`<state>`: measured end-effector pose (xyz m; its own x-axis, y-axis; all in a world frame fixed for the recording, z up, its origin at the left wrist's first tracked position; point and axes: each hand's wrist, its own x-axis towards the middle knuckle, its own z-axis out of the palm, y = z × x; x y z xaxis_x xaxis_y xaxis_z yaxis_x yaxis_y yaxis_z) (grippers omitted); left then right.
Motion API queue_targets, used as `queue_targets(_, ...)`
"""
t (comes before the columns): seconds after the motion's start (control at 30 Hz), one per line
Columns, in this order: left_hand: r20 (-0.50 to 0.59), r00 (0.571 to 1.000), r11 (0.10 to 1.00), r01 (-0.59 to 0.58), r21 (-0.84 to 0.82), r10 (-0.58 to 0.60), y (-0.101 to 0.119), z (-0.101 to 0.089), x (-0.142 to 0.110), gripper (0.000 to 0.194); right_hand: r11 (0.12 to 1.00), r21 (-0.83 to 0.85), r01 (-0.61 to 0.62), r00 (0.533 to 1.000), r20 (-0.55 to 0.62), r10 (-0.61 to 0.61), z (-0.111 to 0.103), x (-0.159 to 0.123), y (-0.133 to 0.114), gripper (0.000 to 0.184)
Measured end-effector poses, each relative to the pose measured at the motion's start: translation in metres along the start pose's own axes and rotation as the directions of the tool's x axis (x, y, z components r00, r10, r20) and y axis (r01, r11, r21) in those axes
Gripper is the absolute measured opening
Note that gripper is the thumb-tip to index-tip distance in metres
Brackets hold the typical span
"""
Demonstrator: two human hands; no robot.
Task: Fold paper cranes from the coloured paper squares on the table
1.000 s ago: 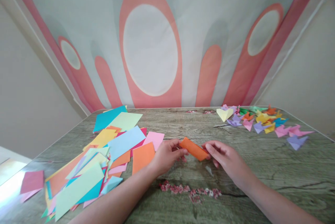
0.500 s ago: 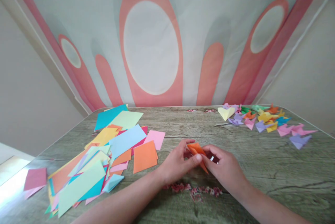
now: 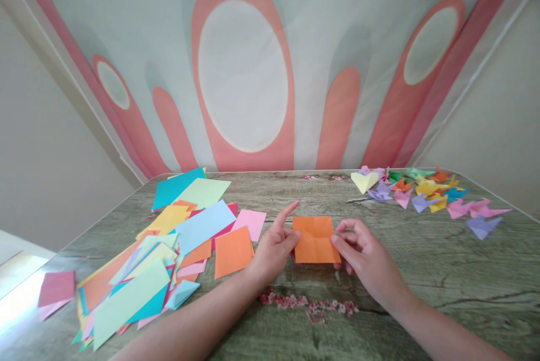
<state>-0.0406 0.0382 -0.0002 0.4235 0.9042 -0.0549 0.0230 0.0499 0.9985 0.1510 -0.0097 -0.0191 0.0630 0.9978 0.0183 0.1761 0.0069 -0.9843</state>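
A square sheet of orange origami paper (image 3: 315, 240) is spread out between my hands, with crease lines crossing its face. My left hand (image 3: 273, 246) grips its left edge, the thumb on top and the index finger stretched out past the upper left corner. At the right edge my right hand (image 3: 363, 251) pinches the sheet between thumb and fingers. Both hands are just above the wooden tabletop (image 3: 392, 321), near its middle. The fingers behind the sheet are partly hidden.
On the left lies a spread pile of coloured paper (image 3: 130, 305), with an orange square (image 3: 233, 252) beside my left forearm. Several folded paper figures (image 3: 428, 188) sit at the back right. A pink-and-white patterned backdrop (image 3: 244, 74) rises behind the table.
The orange paper was folded up and bunched between my fingers; now it is opened flat into a square. My hands have moved apart to its two sides, and my left index finger has extended.
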Motion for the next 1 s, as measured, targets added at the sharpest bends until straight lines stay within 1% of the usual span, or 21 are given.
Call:
queue_targets(0.07, 0.017, 1.000, 1.000, -0.001, -0.016, 0.001, 0.002, -0.001, 0.000, 0.057, 0.999, -0.005, 0.037, 0.999, 0.019, -0.037, -0.002, 0.000, 0.002, 0.022)
queue_targets(0.17, 0.034, 0.999, 0.999, 0.002, 0.052, -0.004, 0.004, -0.003, -0.001, 0.029, 0.993, -0.090, 0.082, 0.993, 0.091, -0.074, -0.007, 0.000, 0.002, 0.023)
queue_targets(0.2, 0.048, 0.999, 0.998, 0.012, 0.066, -0.015, 0.005, -0.003, -0.001, 0.025, 0.990, -0.108, 0.090, 0.990, 0.121, -0.077, -0.008, 0.000, 0.002, 0.025)
queue_targets(0.27, 0.098, 0.994, 0.998, 0.053, 0.023, -0.055, 0.006, -0.005, -0.001, 0.025, 0.988, -0.109, 0.107, 0.983, 0.163, -0.088, -0.010, 0.001, 0.001, 0.027)
queue_targets(0.33, 0.154, 0.984, 0.992, 0.104, -0.074, -0.092, 0.008, -0.006, -0.001, 0.029, 0.989, -0.086, 0.118, 0.979, 0.178, -0.101, -0.011, 0.002, 0.001, 0.029)
queue_targets(0.37, 0.175, 0.980, 0.986, 0.118, -0.114, -0.097, 0.008, -0.006, 0.000, 0.032, 0.991, -0.070, 0.113, 0.979, 0.179, -0.099, -0.011, 0.003, 0.001, 0.030)
queue_targets(0.43, 0.190, 0.979, 0.983, 0.106, -0.149, -0.076, 0.009, -0.006, 0.000, 0.034, 0.997, -0.027, 0.079, 0.980, 0.183, -0.072, -0.011, 0.004, 0.001, 0.031)
queue_targets(0.53, 0.152, 0.988, 0.989, 0.030, -0.146, -0.008, 0.006, -0.003, 0.001, 0.025, 0.999, 0.043, 0.014, 0.981, 0.194, -0.022, -0.011, 0.007, 0.001, 0.033)
queue_targets(0.63, 0.072, 0.996, 0.995, -0.036, -0.096, 0.043, 0.002, 0.000, 0.000, 0.021, 0.999, 0.047, 0.019, 0.980, 0.195, -0.028, -0.011, 0.007, 0.000, 0.031)
queue_targets(0.73, 0.001, 0.997, 0.996, -0.074, 0.040, 0.074, 0.000, 0.000, -0.002, 0.018, 0.998, -0.012, 0.057, 0.980, 0.191, -0.054, -0.010, 0.004, -0.003, 0.030)
queue_targets(0.83, -0.046, 0.994, 0.984, -0.095, 0.152, 0.103, 0.002, 0.000, -0.004, 0.013, 0.996, -0.057, 0.065, 0.988, 0.142, -0.056, -0.008, 0.002, -0.006, 0.026)
queue_targets(0.9, -0.061, 0.992, 0.985, -0.101, 0.139, 0.111, 0.004, 0.001, -0.005, 0.013, 0.997, -0.060, 0.056, 0.993, 0.110, -0.049, -0.008, 0.001, -0.008, 0.026)
queue_targets(1.0, -0.071, 0.989, 0.990, -0.122, 0.067, 0.127, 0.004, 0.003, -0.005, 0.014, 0.996, -0.060, 0.065, 0.993, 0.099, -0.059, -0.007, 0.001, -0.009, 0.027)
